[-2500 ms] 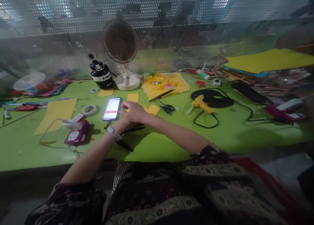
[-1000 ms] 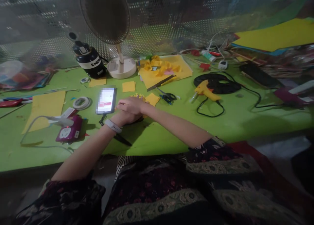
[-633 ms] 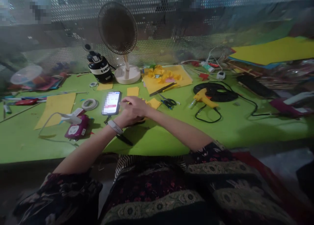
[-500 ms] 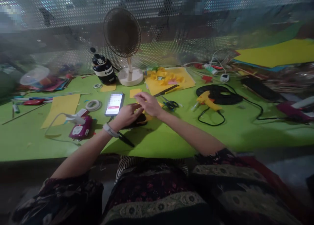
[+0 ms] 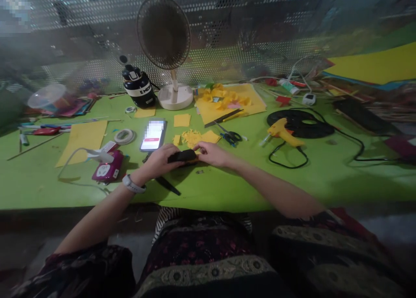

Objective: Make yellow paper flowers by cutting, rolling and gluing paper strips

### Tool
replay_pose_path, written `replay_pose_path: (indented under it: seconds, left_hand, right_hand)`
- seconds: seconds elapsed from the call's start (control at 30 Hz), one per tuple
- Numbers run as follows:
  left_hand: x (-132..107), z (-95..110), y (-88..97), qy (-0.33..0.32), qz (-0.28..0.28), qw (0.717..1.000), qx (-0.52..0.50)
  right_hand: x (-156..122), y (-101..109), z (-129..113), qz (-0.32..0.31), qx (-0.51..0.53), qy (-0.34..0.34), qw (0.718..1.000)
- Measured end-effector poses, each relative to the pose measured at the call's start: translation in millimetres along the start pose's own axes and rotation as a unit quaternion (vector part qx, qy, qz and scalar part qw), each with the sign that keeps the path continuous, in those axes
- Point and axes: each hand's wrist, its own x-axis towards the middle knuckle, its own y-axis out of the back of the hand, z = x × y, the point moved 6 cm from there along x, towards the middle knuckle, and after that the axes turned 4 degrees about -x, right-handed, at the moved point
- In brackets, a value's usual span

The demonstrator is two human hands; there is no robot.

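My left hand (image 5: pixel 160 159), with a white watch on its wrist, is curled round a small black object (image 5: pixel 182 155) resting on the green table (image 5: pixel 227 181). My right hand (image 5: pixel 211 153) pinches the other end of the same black object with its fingertips. Just beyond the hands lies a lit phone (image 5: pixel 153 134), and to its right are small yellow paper scraps (image 5: pixel 192 137). A black strap or cord (image 5: pixel 167 186) trails from under the left hand toward the table edge.
Behind stand a desk fan (image 5: pixel 169 51) and a black bottle (image 5: pixel 139 87). Scissors (image 5: pixel 230 136), a yellow glue gun (image 5: pixel 282 131) with a black cable coil (image 5: pixel 300 124), a tape roll (image 5: pixel 123 136), a purple device (image 5: pixel 107 170) and yellow sheets (image 5: pixel 82 137) lie around.
My right hand left the phone screen and came down onto the black object. My left hand, earlier under the right arm, now grips that object in plain view.
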Motion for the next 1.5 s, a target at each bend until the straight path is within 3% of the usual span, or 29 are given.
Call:
replay_pose_path:
  seconds: [0.27, 0.43, 0.6, 0.77, 0.87, 0.97, 1.1, 1.3, 1.5]
  left_hand:
    - [-5, -3, 4.5, 0.005, 0.012, 0.998, -0.059]
    - [-2, 5, 24.1, -0.001, 0.034, 0.998, -0.047]
    - [23, 13, 61.8, -0.018, 0.112, 0.993, 0.012]
    - [85, 7, 76.9, -0.013, 0.137, 0.986, 0.089]
    - [135, 3, 68.4, 0.012, 0.114, 0.983, 0.14]
    - [180, 5, 50.3, 0.026, 0.071, 0.978, 0.196]
    - [222, 14, 18.5, -0.006, 0.018, 0.974, 0.227]
    - [246, 1, -23.9, -0.047, -0.047, 0.977, 0.201]
    - [241, -17, -29.6, -0.047, -0.034, 0.986, 0.154]
  right_hand:
    - [-2, -5, -3, -0.015, 0.047, 0.008, 0.999]
    - [-12, 14, -15, -0.007, 0.084, 0.015, 0.996]
    - [-19, 62, -14, 0.107, 0.112, 0.022, 0.988]
    - [-24, 94, -6, 0.23, 0.096, 0.044, 0.967]
    - [-28, 102, -4, 0.287, 0.06, 0.05, 0.955]
    - [-29, 104, -3, 0.3, 0.05, 0.054, 0.951]
    - [-30, 108, -1, 0.311, 0.044, 0.05, 0.948]
    - [-29, 112, 3, 0.316, 0.027, 0.038, 0.948]
    - [-22, 108, 11, 0.31, 0.069, 0.047, 0.947]
